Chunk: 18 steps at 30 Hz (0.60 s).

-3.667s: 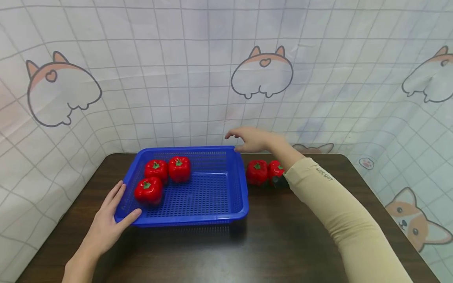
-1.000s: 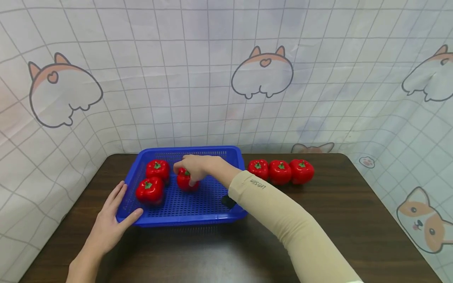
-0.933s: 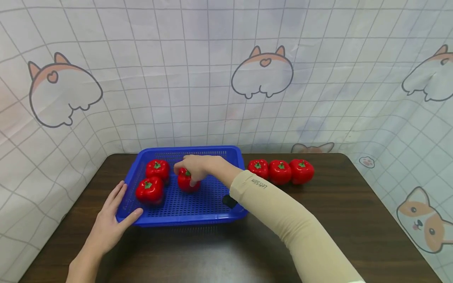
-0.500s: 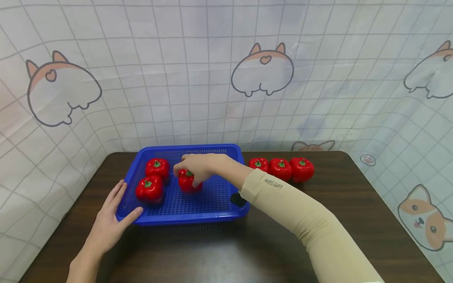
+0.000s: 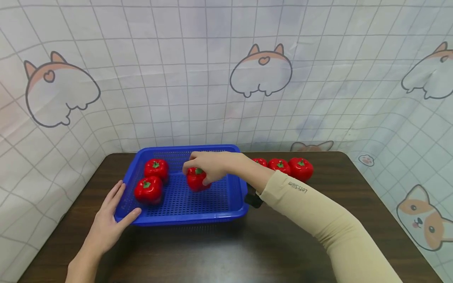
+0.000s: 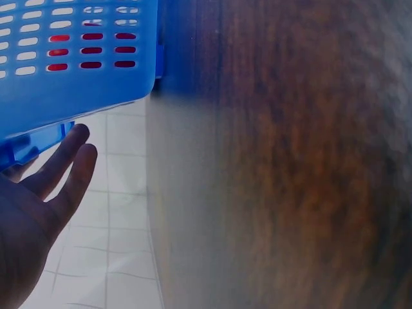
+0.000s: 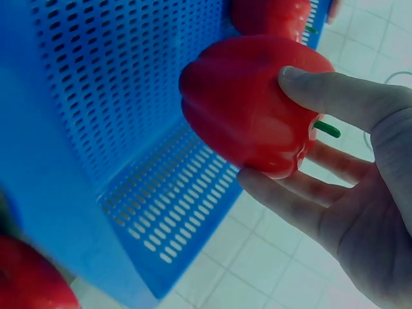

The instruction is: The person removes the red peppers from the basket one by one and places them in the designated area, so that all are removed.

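- The dark brown table (image 5: pixel 219 253) has wood grain and a dull shine.
- The left hand (image 5: pixel 106 225) touches the basket's corner at eight o'clock, fingers straight, thumb spread wide from them.
- The basket (image 5: pixel 184 218) is a blue plastic rectangle with rounded corners, slotted walls and a mesh floor.
- Inside, toward nine and ten o'clock, the front pepper (image 5: pixel 148 191) and back pepper (image 5: pixel 156 169) sit together, glossy, red and lobed, with green stems.
- The right hand (image 5: pixel 210 164), below a cream sleeve (image 5: pixel 311 210), holds a third pepper (image 5: pixel 196 181) between thumb and fingers, near the basket's middle; whether it touches the floor I cannot tell.
- Outside, at three o'clock, three more peppers (image 5: pixel 301 169) form a row, partly behind the arm.
- At twelve o'clock hangs creased, grid-patterned cloth (image 5: pixel 198 98) with cartoon dogs.
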Available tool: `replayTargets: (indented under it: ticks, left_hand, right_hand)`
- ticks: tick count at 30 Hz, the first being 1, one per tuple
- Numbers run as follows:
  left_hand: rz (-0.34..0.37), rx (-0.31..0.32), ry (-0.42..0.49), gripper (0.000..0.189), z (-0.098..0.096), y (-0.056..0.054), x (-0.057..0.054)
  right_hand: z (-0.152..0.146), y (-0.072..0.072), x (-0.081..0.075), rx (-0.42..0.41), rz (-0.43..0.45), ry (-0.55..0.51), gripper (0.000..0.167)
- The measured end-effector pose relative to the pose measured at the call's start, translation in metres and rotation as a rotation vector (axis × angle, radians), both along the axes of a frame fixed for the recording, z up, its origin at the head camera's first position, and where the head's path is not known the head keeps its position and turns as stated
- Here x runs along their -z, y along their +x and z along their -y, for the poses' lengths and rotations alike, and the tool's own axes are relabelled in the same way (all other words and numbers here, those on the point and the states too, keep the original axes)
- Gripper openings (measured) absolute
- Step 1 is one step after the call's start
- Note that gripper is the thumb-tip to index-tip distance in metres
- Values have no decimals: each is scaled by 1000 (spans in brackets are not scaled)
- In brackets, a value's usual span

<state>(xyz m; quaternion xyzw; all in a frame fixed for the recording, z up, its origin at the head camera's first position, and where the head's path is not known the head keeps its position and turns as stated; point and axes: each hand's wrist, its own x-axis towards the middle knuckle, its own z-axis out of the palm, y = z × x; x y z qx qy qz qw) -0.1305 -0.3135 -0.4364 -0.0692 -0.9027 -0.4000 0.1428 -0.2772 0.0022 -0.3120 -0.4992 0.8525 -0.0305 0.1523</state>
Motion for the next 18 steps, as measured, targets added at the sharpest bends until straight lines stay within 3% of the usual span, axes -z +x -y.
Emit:
replayTargets:
  ticks: [18]
  left_hand:
    - [5, -5, -4, 86, -1, 0, 1]
  right_hand:
    - [-57, 14, -29, 35, -7, -135, 52]
